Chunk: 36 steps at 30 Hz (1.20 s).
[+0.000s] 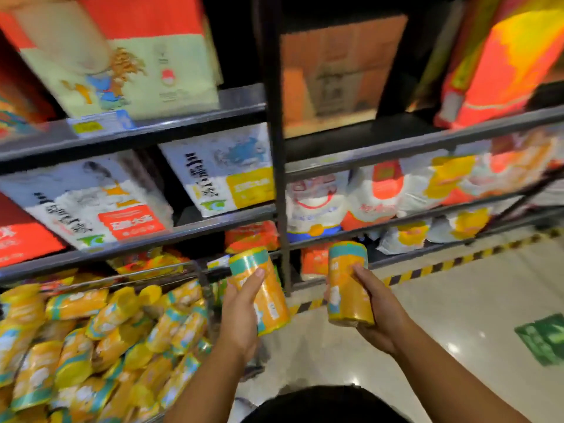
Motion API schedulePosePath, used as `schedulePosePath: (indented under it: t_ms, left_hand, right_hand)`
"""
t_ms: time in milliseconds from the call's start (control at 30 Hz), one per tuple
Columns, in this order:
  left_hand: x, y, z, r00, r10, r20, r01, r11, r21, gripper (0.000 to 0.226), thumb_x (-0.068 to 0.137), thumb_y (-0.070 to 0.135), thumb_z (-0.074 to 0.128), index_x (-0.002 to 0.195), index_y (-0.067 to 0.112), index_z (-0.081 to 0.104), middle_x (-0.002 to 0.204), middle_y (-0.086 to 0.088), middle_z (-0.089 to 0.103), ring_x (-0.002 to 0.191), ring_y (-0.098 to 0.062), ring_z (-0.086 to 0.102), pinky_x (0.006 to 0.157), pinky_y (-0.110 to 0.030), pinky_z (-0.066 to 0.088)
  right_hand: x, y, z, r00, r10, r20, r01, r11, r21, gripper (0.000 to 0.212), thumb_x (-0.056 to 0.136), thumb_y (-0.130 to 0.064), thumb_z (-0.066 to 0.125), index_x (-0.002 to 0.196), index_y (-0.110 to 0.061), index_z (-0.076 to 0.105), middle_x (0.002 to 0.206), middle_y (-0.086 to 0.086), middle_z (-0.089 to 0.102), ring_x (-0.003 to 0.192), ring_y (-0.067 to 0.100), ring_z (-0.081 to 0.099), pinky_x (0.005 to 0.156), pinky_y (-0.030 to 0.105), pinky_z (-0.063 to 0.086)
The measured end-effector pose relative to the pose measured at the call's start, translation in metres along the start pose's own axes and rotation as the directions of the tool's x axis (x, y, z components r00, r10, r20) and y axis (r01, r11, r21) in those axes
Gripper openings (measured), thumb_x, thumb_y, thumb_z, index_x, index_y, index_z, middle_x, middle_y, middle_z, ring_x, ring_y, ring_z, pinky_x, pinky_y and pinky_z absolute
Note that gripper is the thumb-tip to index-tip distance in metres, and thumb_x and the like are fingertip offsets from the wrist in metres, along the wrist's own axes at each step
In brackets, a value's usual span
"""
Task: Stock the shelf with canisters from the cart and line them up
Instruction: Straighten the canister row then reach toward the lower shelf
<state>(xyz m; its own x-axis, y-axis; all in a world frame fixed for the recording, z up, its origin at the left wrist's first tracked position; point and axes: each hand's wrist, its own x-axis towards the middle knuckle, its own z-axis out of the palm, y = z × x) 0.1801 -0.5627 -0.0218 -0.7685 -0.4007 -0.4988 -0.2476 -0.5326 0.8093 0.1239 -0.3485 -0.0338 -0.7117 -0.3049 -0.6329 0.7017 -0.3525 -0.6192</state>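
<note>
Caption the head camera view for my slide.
Left hand grips one canister, right hand a second canister, beside the loaded cart and shelves.

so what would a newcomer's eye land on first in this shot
First, a yellow cylindrical canister with a teal band, tilted in the left hand, and a second yellow canister, more upright, in the right hand, both mid-frame. At lower left, a wire cart is heaped with matching canisters. Behind them, dark metal shelves hold blurred white and red boxes.
</note>
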Motion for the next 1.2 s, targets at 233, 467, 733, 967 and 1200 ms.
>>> schedulePosePath:
  t_ms: [233,467,733,967,1200]
  left_hand:
    - [-0.031,-0.078,0.148,0.973,-0.040,0.228,0.000,0.985,0.172,0.053,0.071,0.033,0.080,0.116,0.011,0.064,0.093,-0.016,0.069,0.078,-0.029,0.068,0.065,-0.038,0.056]
    - [-0.061,-0.113,0.249,0.918,-0.073,0.389,-0.073,0.935,0.347,0.052,0.069,0.038,0.075,0.115,0.016,0.065,0.099,-0.015,0.074,0.084,-0.032,0.073,0.071,-0.049,0.060]
    - [-0.053,-0.112,0.339,0.860,-0.098,0.502,-0.131,0.906,0.402,0.048,0.069,0.031,0.079,0.113,0.021,0.064,0.096,-0.008,0.075,0.079,-0.022,0.073,0.058,-0.030,0.057]
    - [-0.019,-0.121,0.440,0.832,-0.071,0.551,-0.124,0.943,0.309,0.044,0.069,0.033,0.073,0.110,0.018,0.064,0.089,-0.007,0.075,0.074,-0.018,0.073,0.056,-0.030,0.057]
    - [0.038,-0.113,0.558,0.758,-0.083,0.647,-0.165,0.935,0.313,0.054,0.067,0.037,0.087,0.114,0.022,0.065,0.101,-0.005,0.076,0.090,-0.025,0.074,0.076,-0.042,0.059]
  right_hand:
    - [-0.057,-0.063,-0.146,0.976,-0.210,-0.049,0.207,0.976,-0.073,0.097,0.051,-0.038,0.095,0.135,-0.013,0.054,0.110,0.018,0.069,0.092,0.031,0.070,0.073,0.043,0.058]
    - [-0.108,-0.106,-0.239,0.937,-0.323,-0.130,0.319,0.946,-0.054,0.084,0.053,-0.037,0.085,0.131,-0.023,0.057,0.115,0.014,0.072,0.102,0.034,0.071,0.078,0.046,0.059]
    - [-0.105,-0.154,-0.280,0.896,-0.402,-0.191,0.410,0.912,0.003,0.078,0.058,-0.038,0.082,0.130,-0.017,0.059,0.113,0.017,0.072,0.096,0.031,0.072,0.077,0.045,0.058]
    - [-0.078,-0.216,-0.316,0.876,-0.372,-0.306,0.415,0.906,0.088,0.082,0.068,-0.050,0.084,0.135,-0.012,0.057,0.126,0.022,0.067,0.112,0.039,0.067,0.088,0.049,0.056]
    - [-0.052,-0.328,-0.351,0.822,-0.463,-0.332,0.491,0.871,-0.001,0.109,0.042,-0.044,0.098,0.135,-0.008,0.055,0.125,0.025,0.067,0.115,0.043,0.064,0.093,0.054,0.054]
